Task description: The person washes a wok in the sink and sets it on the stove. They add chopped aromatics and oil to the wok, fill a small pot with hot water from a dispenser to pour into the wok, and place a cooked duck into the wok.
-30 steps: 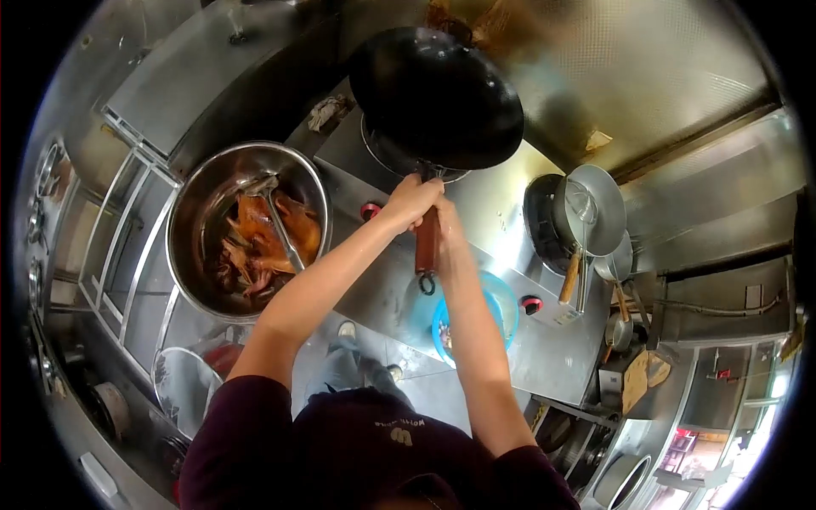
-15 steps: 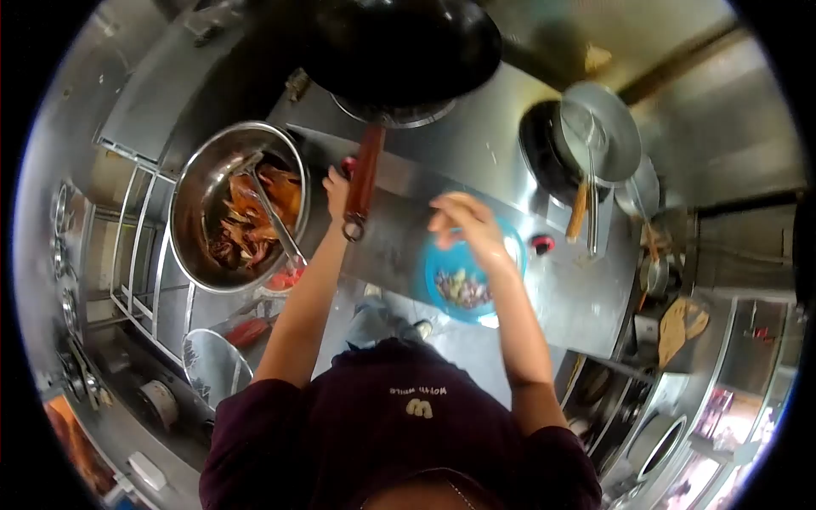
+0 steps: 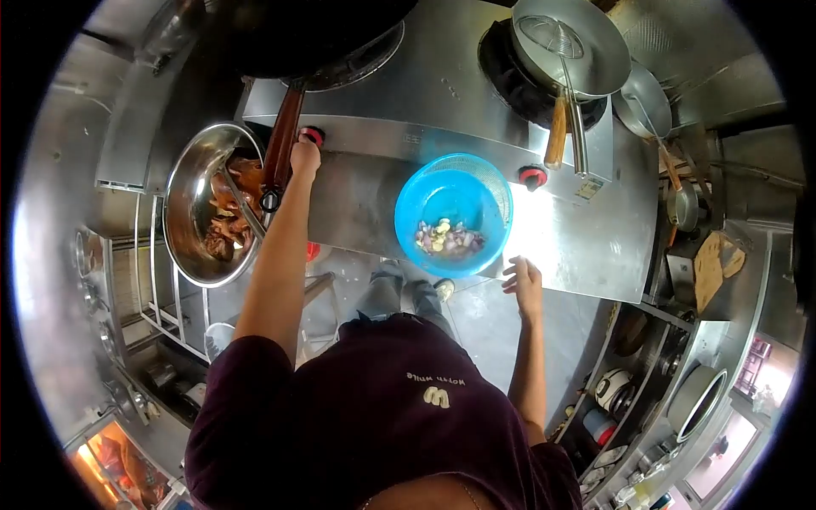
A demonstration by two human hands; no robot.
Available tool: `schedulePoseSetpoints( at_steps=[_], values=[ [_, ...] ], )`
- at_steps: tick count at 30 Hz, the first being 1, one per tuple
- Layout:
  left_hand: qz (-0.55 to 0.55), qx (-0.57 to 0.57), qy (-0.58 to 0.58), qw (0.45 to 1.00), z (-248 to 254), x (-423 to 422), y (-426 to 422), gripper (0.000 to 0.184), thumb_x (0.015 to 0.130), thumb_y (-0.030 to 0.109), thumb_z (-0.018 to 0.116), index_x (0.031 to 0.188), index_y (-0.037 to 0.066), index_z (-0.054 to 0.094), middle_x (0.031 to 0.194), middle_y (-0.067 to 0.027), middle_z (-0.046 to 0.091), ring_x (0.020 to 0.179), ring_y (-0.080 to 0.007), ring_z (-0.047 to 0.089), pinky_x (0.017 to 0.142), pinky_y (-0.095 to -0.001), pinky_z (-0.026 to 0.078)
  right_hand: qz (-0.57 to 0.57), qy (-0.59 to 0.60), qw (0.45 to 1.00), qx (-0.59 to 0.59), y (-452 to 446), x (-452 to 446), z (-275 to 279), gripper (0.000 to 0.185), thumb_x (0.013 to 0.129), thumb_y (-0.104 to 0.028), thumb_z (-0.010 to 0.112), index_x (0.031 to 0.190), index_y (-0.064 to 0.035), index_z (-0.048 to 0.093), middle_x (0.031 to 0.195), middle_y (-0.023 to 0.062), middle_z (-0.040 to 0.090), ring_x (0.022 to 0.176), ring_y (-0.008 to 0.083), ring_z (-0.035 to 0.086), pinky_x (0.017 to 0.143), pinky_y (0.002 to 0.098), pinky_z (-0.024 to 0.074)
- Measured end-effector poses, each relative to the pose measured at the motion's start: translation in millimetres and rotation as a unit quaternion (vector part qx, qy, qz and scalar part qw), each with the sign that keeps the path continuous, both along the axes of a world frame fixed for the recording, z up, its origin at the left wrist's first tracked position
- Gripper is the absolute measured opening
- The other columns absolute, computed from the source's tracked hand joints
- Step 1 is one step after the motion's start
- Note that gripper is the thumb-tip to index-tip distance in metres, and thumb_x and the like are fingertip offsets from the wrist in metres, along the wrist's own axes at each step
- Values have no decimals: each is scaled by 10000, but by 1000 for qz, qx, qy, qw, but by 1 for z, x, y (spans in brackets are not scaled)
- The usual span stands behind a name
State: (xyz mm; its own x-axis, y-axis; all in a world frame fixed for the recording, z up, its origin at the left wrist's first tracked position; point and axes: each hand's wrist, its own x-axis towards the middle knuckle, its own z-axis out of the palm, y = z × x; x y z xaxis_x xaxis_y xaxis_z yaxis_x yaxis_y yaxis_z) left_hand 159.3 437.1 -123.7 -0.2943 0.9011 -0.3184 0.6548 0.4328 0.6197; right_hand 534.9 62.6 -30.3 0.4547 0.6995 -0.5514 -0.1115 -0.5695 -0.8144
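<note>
Fingers (image 3: 308,146) of the left hand (image 3: 303,160) are right up at the red knob (image 3: 315,134), eleven o'clock in view, touching it by the look, though whether they're clenched around it I can't tell! Vivid colour on that knob, partly covered by the hand, set along the front of the steel desk (image 3: 578,263). Just at its nine o'clock slants a glossy red-brown handle (image 3: 283,136), ring at the tip, running up to the black wok (image 3: 323,34), cut off at twelve. Over between three and four, the right hand (image 3: 527,287) hangs released, fingers apart, near the blue basket (image 3: 450,201) of purple and pale-yellow pieces (image 3: 446,240).
</note>
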Motion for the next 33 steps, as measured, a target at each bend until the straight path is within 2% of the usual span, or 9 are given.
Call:
schedulePoseSetpoints(
  at_steps=[1,4,8,15,18,22,26,30,33],
  values=[
    [135,-76,-192,969,16,5,-1,408,903,341,323,891,-10,530,744,-142,586,511,-233,546,415,-320,421,-5,12,1000,18,4,-4,0,388,887,-340,380,932,11,538,705,85,562,517,132,530,433,231,432],
    [257,-140,-375,880,35,6,0,372,899,347,333,806,31,506,584,-37,486,391,-123,412,333,-224,330,-16,28,998,52,12,-7,-3,429,893,-370,358,930,18,538,720,87,557,542,135,530,448,237,439],
    [248,-94,-363,893,-26,-8,21,393,888,401,327,760,64,482,504,-16,395,395,-111,372,354,-224,341,-31,34,997,68,16,-12,-1,472,889,-403,361,945,37,522,712,83,537,530,118,500,435,222,401],
    [275,-20,-310,910,36,30,-25,492,827,518,334,768,53,484,609,-32,436,428,-163,388,419,-302,393,-36,14,997,66,5,-9,7,401,870,-355,437,949,28,525,727,83,551,538,120,518,444,223,410],
    [287,15,-322,902,30,47,-52,460,807,513,392,811,64,491,623,-25,437,452,-148,397,443,-298,400,-29,-64,997,27,-21,8,-1,340,847,-319,488,946,3,537,717,83,556,550,123,530,457,235,417],
    [166,9,-384,908,24,50,-104,332,850,408,416,890,86,489,653,0,441,478,-116,410,452,-272,401,18,-370,929,-15,-71,59,-26,242,802,-204,536,931,0,547,744,182,600,661,298,583,625,368,452],
    [98,-12,-366,925,38,44,-153,263,874,326,419,856,81,514,648,13,446,474,-87,416,445,-230,394,-72,-412,908,-41,-105,87,-13,219,794,-184,539,893,11,545,740,190,599,677,331,586,613,382,452],
    [90,-23,-358,929,43,27,-193,227,875,276,422,845,83,537,644,16,452,474,-79,417,450,-222,404,1,-499,853,-154,-112,89,-14,201,776,-190,552,882,-18,550,840,147,589,786,318,547,698,389,437],
    [77,-43,-347,934,38,9,-217,209,870,261,435,850,81,540,643,15,456,480,-79,422,454,-222,409,15,-518,851,-88,-97,88,-15,174,758,-155,574,853,-9,568,801,144,592,774,323,551,685,396,432]
  ],
)
